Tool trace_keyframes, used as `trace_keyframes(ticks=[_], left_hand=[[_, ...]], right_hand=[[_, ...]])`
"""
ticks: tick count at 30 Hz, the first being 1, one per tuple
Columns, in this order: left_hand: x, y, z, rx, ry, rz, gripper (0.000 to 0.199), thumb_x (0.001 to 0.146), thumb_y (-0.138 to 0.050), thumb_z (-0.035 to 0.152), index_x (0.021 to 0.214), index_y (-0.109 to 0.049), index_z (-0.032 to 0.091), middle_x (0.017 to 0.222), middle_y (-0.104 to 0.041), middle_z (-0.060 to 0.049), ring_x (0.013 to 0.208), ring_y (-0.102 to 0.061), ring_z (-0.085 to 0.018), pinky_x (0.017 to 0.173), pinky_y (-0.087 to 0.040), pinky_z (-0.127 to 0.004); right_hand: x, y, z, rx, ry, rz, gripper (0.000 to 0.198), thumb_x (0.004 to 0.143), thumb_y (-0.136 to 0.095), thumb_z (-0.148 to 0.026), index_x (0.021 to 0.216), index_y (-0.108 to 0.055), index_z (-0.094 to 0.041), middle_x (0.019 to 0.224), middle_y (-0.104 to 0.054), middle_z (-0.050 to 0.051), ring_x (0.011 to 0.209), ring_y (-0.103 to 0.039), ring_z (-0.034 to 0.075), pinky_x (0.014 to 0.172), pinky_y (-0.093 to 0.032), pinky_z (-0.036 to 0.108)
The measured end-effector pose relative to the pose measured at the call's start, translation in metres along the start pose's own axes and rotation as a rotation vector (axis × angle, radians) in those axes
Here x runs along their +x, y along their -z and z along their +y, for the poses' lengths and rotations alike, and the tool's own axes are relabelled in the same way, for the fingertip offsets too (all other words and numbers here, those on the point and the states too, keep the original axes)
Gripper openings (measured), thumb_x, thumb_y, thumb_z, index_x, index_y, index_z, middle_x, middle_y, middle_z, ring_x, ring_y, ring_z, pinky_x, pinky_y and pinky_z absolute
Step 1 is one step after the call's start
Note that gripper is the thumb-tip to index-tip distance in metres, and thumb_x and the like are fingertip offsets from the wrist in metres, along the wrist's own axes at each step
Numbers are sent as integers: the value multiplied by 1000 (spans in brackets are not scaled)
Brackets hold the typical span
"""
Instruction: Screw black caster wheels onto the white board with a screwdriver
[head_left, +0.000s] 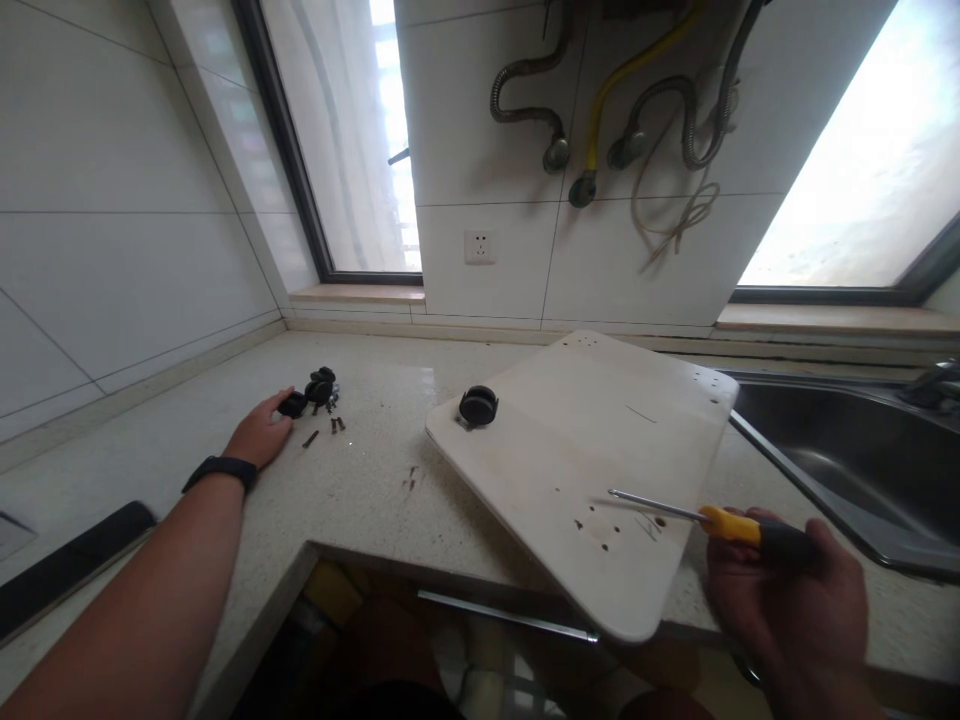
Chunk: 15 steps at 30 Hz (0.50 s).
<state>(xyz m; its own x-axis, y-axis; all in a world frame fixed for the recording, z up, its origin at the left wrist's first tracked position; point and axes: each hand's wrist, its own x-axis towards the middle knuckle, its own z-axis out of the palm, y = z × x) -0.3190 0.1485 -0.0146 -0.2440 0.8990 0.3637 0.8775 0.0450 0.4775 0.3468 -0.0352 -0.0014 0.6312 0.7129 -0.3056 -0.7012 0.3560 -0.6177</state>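
My left hand (262,432) reaches to a small group of black casters (321,388) on the counter at the left. Its fingers are closed on the nearest black caster (292,404). Several loose screws (337,425) lie beside that group. In my right hand (795,590) is a screwdriver (731,525) with a yellow and black handle, its shaft pointing left over the board. The white square board (570,430) lies on the counter, its near corner jutting past the edge. One black caster (478,405) stands on its left corner; the other corners show screw holes.
A steel sink (847,440) is set into the counter (382,400) at the right. Hoses and a yellow pipe (600,100) run down the wall above a socket (480,247). A long black object (75,565) lies at the far left. The counter's front has a cut-out.
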Motion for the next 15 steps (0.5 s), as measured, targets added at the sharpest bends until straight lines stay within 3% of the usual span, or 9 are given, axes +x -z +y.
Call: trace_keyframes(ticks=[6,11,15], left_hand=[[4,0,-11,-38,19,36,73,84,-63,41,149,-57,7,135,-65,-20,122,-65,-33,108,-53,-44],[1,4,-9,-95,98,46,73,76,-73,51,134,-68,7,105,-71,-14,100,-69,-31,98,-57,-44],[-3,9,-2,-196,165,56,71,71,-79,54,126,-73,11,101,-72,-11,94,-70,-30,91,-58,-43]], right_hand=[[-9,-11,-2,-16,-23,51,37,95,-46,-36,75,-67,-14,76,-62,8,60,-63,13,41,-53,18],[-7,-10,0,-29,-30,34,38,96,-46,-38,74,-68,-15,76,-61,7,61,-63,13,41,-54,17],[-7,-10,1,-32,-38,18,37,96,-46,-37,75,-68,-16,76,-60,7,61,-63,13,38,-52,16]])
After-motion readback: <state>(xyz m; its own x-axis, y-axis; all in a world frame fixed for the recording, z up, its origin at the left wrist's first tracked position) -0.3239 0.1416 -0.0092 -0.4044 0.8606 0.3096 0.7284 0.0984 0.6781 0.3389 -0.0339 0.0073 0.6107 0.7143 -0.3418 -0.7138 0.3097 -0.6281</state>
